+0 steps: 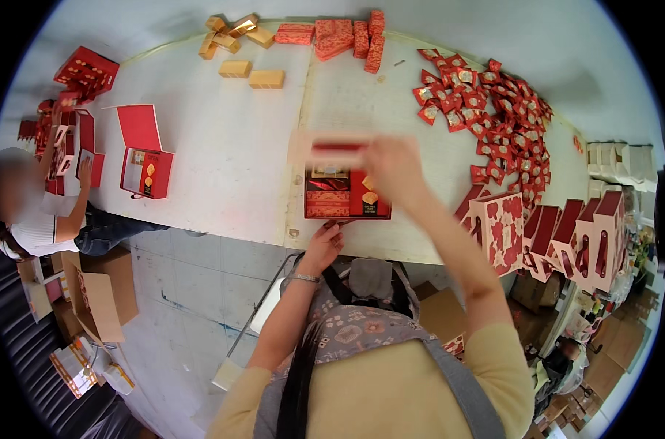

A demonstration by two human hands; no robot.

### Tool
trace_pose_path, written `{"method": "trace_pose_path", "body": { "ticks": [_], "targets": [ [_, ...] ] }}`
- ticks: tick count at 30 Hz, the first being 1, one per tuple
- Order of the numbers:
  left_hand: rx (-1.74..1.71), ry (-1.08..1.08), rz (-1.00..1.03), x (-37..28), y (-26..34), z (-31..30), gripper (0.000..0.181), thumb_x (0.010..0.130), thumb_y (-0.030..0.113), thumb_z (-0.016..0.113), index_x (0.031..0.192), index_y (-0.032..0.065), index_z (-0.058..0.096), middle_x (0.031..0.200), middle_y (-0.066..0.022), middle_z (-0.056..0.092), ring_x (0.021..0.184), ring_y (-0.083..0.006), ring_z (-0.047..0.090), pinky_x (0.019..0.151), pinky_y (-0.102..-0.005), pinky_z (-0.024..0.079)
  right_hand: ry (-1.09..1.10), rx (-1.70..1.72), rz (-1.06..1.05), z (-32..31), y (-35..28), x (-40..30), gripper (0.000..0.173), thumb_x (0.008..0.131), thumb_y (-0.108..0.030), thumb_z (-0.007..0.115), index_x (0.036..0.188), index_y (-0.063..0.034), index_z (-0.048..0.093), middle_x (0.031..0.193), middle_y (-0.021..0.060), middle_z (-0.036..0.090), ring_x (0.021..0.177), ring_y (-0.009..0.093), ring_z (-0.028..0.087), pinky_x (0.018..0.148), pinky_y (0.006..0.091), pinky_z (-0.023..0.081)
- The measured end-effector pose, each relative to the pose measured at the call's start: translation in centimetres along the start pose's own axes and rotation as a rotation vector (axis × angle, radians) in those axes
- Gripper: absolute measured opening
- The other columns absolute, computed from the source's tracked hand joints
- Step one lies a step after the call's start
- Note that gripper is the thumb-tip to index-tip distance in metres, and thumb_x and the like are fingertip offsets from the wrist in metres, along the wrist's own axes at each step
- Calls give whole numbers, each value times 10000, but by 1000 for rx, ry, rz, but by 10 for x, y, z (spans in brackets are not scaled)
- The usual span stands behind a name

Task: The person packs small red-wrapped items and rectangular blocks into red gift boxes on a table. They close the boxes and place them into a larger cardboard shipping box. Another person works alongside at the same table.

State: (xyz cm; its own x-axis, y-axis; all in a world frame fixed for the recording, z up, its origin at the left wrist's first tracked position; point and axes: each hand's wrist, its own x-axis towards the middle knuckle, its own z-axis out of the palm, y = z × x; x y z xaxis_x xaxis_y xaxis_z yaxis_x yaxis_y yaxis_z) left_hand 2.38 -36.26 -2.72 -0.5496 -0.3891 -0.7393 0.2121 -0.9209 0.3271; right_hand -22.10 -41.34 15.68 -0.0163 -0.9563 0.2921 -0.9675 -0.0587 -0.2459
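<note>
A red gift box (pixel 347 217) stands open in front of me near the table's edge, holding a patterned red packet, a gold item and a red box with printed cookies. My right hand (pixel 394 167), blurred, is at the raised lid (pixel 339 147), its fingers on the lid's right side. Below the box's front edge, my left hand (pixel 325 244) pinches a thin dark red strap or ribbon (pixel 340 222) between thumb and fingers.
Small red packets (pixel 508 115) are heaped at right, beside standing floral gift boxes (pixel 497 233). Gold boxes (pixel 266 79) and patterned red boxes (pixel 333 37) lie at the far edge. Another open box (pixel 146 173) is at left, near a co-worker (pixel 41 225).
</note>
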Motion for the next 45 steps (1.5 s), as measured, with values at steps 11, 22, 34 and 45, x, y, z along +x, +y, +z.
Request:
{"method": "trace_pose_path", "body": {
  "ticks": [11,22,34,45],
  "targets": [
    [-221,-157,-9,-16,4,-1,352,909,336,596,1208,158,539,1207,-9,559,1116,-191,508,967,-393,402,-140,288,220,92,-93,-142,320,764,-148,561,1050,-10,598,943,110,561,933,280,558,817,398,438],
    [124,-140,165,-3,7,-9,303,980,235,489,1238,76,483,1222,-93,570,1138,-213,548,940,-419,484,-190,267,371,88,-94,-116,165,726,-205,604,762,-54,660,856,88,591,903,257,561,819,395,425],
    [407,-415,64,-43,6,152,348,995,228,369,1304,72,403,1263,-93,500,1133,-231,508,930,-379,453,26,106,355,-79,-72,-144,179,740,-185,583,858,-59,628,751,28,611,722,204,592,815,342,376],
    [1335,-404,683,86,-57,325,386,956,224,527,1268,18,432,1171,-110,529,1014,-158,532,838,-300,460,85,-249,808,-58,46,-301,103,709,-170,574,776,-92,571,807,32,568,813,209,561,845,334,403]
  ]
}}
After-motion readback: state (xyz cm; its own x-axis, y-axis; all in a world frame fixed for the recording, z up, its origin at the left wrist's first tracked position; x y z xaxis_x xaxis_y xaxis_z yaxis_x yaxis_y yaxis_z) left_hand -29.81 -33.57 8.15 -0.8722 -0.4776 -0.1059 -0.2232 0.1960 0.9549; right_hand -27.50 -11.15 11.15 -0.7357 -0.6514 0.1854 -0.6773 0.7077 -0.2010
